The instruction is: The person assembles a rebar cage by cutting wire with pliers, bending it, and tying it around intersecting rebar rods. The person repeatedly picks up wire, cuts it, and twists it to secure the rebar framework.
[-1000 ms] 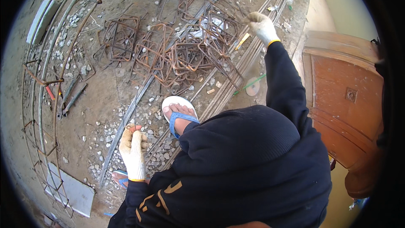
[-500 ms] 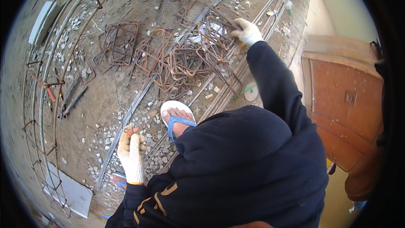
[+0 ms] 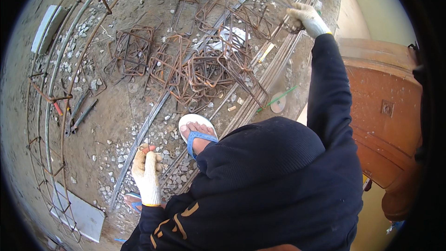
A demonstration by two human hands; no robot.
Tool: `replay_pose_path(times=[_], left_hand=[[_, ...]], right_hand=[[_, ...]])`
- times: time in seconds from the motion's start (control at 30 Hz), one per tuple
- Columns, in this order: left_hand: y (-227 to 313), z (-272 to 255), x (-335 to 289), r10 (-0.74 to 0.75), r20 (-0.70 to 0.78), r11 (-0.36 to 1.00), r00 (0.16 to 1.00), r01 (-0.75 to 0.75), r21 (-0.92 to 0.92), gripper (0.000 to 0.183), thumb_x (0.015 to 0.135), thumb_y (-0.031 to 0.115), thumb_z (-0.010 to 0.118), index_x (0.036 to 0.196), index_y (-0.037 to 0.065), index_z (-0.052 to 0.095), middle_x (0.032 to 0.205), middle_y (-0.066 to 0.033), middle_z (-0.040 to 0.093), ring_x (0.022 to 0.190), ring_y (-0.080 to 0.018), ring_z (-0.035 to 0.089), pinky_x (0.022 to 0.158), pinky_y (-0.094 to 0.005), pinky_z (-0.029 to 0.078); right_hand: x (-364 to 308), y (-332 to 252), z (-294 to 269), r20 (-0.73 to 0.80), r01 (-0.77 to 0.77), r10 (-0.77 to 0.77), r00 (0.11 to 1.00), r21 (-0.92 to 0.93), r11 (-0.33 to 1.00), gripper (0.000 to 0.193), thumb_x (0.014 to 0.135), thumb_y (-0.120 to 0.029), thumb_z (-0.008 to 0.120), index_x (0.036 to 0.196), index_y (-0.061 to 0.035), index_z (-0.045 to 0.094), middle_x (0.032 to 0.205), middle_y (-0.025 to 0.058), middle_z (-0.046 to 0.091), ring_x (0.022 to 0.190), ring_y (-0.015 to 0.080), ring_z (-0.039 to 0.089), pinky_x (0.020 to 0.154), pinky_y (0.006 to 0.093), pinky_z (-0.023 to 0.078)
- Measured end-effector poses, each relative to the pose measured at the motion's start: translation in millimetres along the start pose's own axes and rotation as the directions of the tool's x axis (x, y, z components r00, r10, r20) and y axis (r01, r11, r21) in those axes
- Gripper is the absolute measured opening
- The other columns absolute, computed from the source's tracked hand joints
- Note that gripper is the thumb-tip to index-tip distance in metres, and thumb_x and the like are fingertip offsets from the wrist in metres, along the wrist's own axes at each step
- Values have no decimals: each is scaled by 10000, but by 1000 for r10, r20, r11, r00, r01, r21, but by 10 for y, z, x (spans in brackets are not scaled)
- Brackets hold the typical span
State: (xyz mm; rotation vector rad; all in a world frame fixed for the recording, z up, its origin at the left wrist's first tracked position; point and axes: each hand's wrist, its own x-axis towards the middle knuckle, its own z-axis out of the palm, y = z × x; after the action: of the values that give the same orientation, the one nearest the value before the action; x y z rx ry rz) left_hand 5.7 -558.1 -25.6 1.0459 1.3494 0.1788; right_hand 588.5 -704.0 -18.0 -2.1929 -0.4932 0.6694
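Right hand (image 3: 305, 17) gloved, out at 1 o'clock, fingers curled; something dark and thin just under them, can't tell if gripped. Left hand (image 3: 147, 171) gloved, at 8, fingers bent inward, can't tell if they hold anything. Rusty bent-bar rings (image 3: 204, 72) heaped at 11 to 12, well off toward the right hand's 8 o'clock; heap edge ragged, bars jutting. Room to move: dirt ground (image 3: 118, 111) at 9, between heap and rebar cage (image 3: 47, 123). Brown wooden panel (image 3: 385, 86) bounds 3 o'clock. In the way: long bars (image 3: 275, 67) running from 1 to beside the sandaled foot (image 3: 200, 132), metal strip (image 3: 150, 124) passing just beside left hand, loose stones (image 3: 179, 174). Long-handled tool (image 3: 84, 113) at 9, grey slab (image 3: 83, 218) at 8, disc (image 3: 278, 104) at 3.
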Motion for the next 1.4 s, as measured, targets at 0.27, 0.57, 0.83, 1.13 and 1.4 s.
replay_pose_path(times=[0.27, 0.57, 0.83, 1.13, 1.4], left_hand=[[65, 2, 7, -38, -16, 999, 999, 38, -21, 233, 1009, 153, 560, 1173, -2, 620, 771, 1, 621, 552, -19, 447, 514, -172, 343], [52, 57, -10, 8, -2, 999, 1000, -8, 33, 199, 1002, 134, 570, 1140, 4, 630, 814, -4, 643, 590, -30, 500, 532, -179, 389], [-43, 14, -13, -12, -37, 1000, 999, 12, -10, 197, 1000, 125, 586, 1146, -3, 622, 863, -24, 659, 632, -43, 540, 552, -185, 424], [-77, -82, -25, 102, -54, 989, 993, -95, 113, 322, 997, 108, 589, 1276, -53, 584, 1005, -88, 704, 722, -54, 578, 617, -198, 460], [228, -330, -251, 261, -60, 925, 964, -232, 300, 236, 971, 111, 607, 1136, -43, 675, 891, -52, 685, 769, -76, 598, 742, -220, 476]], right_hand=[[-52, -527, -94, 164, -36, -70, 984, 566, 824, 287, 963, -293, 684, 914, -12, 655, 574, -113, 346, 471, 19, 276, 459, 224, 229], [498, 170, -173, -291, -127, 3, 957, -407, 905, 533, 804, -488, 744, 871, 40, 725, 796, 178, 694, 740, 271, 677, 679, 360, 518], [797, 726, 1286, -161, -206, 134, 978, -615, 761, 598, 751, -594, 714, 845, -5, 751, 810, 174, 724, 759, 320, 701, 734, 395, 528], [852, 577, 1027, -50, -183, 231, 972, -778, 601, 462, 757, -361, 646, 1083, -46, 735, 1178, 232, 678, 1123, 356, 652, 950, 398, 507], [-166, -244, 750, 4, 28, -29, 1000, 166, 986, 227, 890, -222, 660, 979, -14, 683, 730, 17, 642, 609, 99, 606, 562, 262, 475]])
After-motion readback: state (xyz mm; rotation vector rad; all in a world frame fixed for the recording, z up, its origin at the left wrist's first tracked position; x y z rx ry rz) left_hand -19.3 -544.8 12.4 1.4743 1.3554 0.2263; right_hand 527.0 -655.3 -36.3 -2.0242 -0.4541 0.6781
